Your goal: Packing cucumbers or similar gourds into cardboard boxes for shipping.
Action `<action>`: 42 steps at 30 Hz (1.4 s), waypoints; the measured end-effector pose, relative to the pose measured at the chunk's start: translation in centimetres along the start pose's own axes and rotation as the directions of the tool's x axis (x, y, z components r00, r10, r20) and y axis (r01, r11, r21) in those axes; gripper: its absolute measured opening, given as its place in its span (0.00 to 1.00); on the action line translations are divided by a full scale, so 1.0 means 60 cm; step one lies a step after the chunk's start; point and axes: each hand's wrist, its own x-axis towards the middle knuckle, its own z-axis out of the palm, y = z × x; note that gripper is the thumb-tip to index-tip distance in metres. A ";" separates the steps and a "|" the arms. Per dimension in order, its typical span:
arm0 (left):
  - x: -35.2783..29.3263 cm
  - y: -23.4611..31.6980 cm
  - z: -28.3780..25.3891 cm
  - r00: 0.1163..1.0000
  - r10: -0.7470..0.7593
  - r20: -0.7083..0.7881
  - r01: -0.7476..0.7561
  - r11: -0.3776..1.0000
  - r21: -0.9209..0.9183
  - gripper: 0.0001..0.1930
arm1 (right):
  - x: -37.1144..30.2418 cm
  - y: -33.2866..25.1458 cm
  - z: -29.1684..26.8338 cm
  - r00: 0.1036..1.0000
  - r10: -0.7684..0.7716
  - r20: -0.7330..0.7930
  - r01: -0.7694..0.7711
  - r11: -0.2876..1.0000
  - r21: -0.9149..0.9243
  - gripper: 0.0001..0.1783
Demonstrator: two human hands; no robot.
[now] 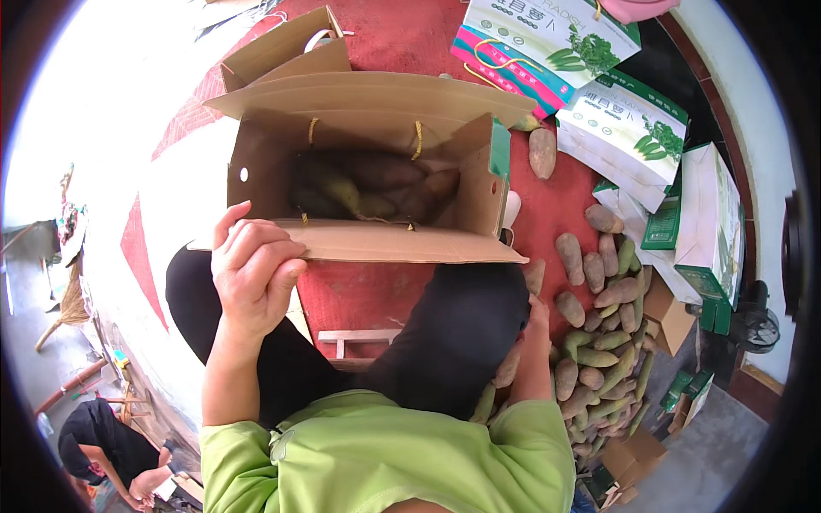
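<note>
An open cardboard box (368, 239) stands in front of my knees with its flaps folded out. Inside lie several radishes (385, 171), some green and some brownish red, partly in shadow. My left hand (252, 274) is closed on the near flap at its left end, thumb on the near side. My right hand (537, 321) is down beside my right knee, close to the radish heap (611, 342). The knee hides most of its fingers, so what it holds, if anything, does not show.
Printed white and green cartons (624, 128) stand at the right, with a small black fan (757, 321) beyond. An open brown box (291, 51) sits behind mine on the red floor covering (385, 43). A low wooden stool (359, 336) shows between my legs. Another person (107, 449) bends over at the lower left.
</note>
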 end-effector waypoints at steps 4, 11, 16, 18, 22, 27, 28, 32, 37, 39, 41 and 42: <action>0.005 0.000 0.000 1.000 -0.005 -0.001 0.005 1.000 -0.029 0.11 | -0.115 -0.114 0.023 0.911 -0.364 0.193 0.364 0.931 0.036 0.45; 0.007 0.001 -0.002 1.000 0.006 -0.001 -0.006 1.000 -0.023 0.09 | -0.412 -0.354 0.136 0.395 -0.782 0.482 0.885 0.465 0.030 0.50; 0.003 0.003 -0.006 1.000 0.007 -0.012 -0.007 1.000 -0.020 0.08 | -0.553 -0.400 0.257 0.064 -0.701 0.710 0.988 0.144 0.053 0.49; -0.001 0.005 -0.011 1.000 -0.010 0.023 0.010 1.000 -0.029 0.08 | -0.571 -0.395 0.302 -0.039 -0.637 0.770 0.999 -0.025 0.029 0.48; 0.001 0.000 -0.001 0.999 0.006 0.041 -0.004 0.999 -0.052 0.08 | -0.570 -0.364 0.365 -0.195 -0.457 0.868 0.877 -0.478 -0.055 0.38; 0.011 0.003 0.004 1.000 0.010 0.021 -0.009 0.999 -0.033 0.04 | -0.507 -0.343 0.390 -0.256 -0.451 0.855 0.775 -0.624 -0.097 0.35; 0.005 0.002 0.001 1.000 -0.008 0.024 0.009 1.000 -0.022 0.03 | -0.508 -0.347 0.387 -0.338 -0.465 0.819 0.786 -0.618 -0.026 0.35; -0.006 -0.001 -0.004 0.998 0.008 0.054 -0.010 0.999 0.033 0.04 | -0.523 -0.375 0.291 -0.213 -0.714 0.668 0.975 -0.203 0.093 0.24; -0.009 -0.004 0.010 0.999 0.008 0.047 -0.008 1.000 0.012 0.08 | -0.352 -0.299 0.149 0.270 -0.853 0.446 0.962 0.221 -0.160 0.20; -0.010 -0.002 0.012 0.998 0.022 0.052 -0.022 1.000 0.001 0.09 | -0.281 -0.223 0.096 0.393 -0.848 0.356 0.904 0.286 -0.317 0.19; -0.012 0.000 0.012 0.999 0.005 0.038 -0.005 1.000 0.005 0.10 | -0.209 -0.136 0.055 0.480 -0.834 0.271 0.808 0.300 -0.508 0.19; -0.013 -0.001 0.009 0.999 0.007 0.041 -0.007 1.000 0.012 0.10 | -0.184 -0.091 0.038 0.530 -0.816 0.228 0.737 0.310 -0.601 0.19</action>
